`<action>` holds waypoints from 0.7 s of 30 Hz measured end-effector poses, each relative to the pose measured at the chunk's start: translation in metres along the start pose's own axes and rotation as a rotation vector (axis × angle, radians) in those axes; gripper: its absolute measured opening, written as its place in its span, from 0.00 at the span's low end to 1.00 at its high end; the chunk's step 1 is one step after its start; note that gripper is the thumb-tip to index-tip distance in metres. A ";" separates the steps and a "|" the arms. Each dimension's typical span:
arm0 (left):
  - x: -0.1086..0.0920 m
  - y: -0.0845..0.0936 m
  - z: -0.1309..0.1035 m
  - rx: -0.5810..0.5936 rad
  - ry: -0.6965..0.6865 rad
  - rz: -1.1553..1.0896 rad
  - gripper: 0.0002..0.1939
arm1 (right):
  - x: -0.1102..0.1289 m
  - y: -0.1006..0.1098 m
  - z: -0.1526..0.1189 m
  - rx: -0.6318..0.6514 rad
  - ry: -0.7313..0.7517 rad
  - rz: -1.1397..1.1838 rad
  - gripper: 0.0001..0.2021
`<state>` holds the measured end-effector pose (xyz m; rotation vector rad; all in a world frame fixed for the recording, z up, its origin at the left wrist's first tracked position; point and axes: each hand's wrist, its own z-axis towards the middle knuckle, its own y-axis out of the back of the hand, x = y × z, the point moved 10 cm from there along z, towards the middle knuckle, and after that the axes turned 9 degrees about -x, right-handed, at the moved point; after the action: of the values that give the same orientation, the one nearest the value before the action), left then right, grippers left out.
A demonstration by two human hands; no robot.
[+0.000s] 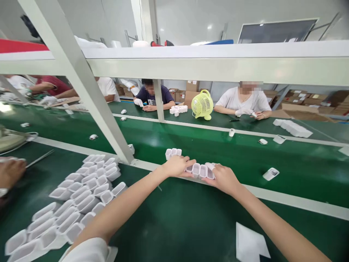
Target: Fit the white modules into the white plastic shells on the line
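Both my hands reach forward over the white strip between my table and the green belt. A row of several small white plastic cups [200, 170], mouths toward me, is squeezed between them. My left hand [178, 165] grips the row's left end, my right hand [225, 176] its right end. Just beyond my left hand, a short row of similar white cups [173, 153] sits on the belt. To the left of my left arm, many white cups [87, 196] stand close together on my table.
A slanted metal post [89, 91] rises left of my hands, under an overhead shelf [207, 69]. White parts [271, 174] lie scattered on the green belt [191, 138]. Across it, co-workers sit by a yellow fan [202, 104]. Another person's hand [12, 174] is at far left. White paper [251, 242] lies near right.
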<state>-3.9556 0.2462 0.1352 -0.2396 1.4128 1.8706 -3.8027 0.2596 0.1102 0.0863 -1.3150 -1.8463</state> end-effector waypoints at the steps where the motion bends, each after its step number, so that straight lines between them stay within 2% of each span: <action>1: -0.003 0.007 -0.020 0.005 0.015 0.001 0.25 | 0.017 -0.008 -0.009 0.028 0.009 0.001 0.21; 4: -0.006 0.028 -0.083 0.033 0.069 0.011 0.21 | 0.074 -0.043 -0.033 0.113 0.038 0.024 0.18; 6: -0.008 0.038 -0.121 0.050 0.098 0.012 0.19 | 0.106 -0.063 -0.048 0.153 0.056 0.050 0.20; 8: -0.012 0.044 -0.147 0.061 0.106 0.014 0.23 | 0.126 -0.071 -0.058 0.178 0.065 0.078 0.27; 10: -0.020 0.050 -0.156 0.065 0.091 0.007 0.30 | 0.132 -0.066 -0.060 0.188 0.062 0.115 0.34; 12: -0.023 0.060 -0.146 0.040 0.097 0.031 0.34 | 0.123 -0.051 -0.048 0.170 0.029 0.148 0.39; 13: -0.022 0.066 -0.135 0.015 0.112 0.057 0.32 | 0.115 -0.042 -0.037 0.152 0.001 0.159 0.39; 16: -0.006 0.076 -0.080 -0.049 0.176 0.135 0.27 | 0.078 -0.023 0.010 0.086 -0.119 0.164 0.32; 19: 0.020 0.056 -0.020 0.002 0.234 0.165 0.34 | 0.042 -0.028 0.056 0.066 -0.225 0.181 0.24; 21: 0.035 0.033 0.011 0.082 0.258 0.190 0.28 | 0.028 -0.040 0.076 0.069 -0.250 0.226 0.20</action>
<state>-3.9981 0.2683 0.1439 -0.3250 1.7353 1.9835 -3.8819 0.3016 0.1235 -0.2549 -1.4937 -1.6579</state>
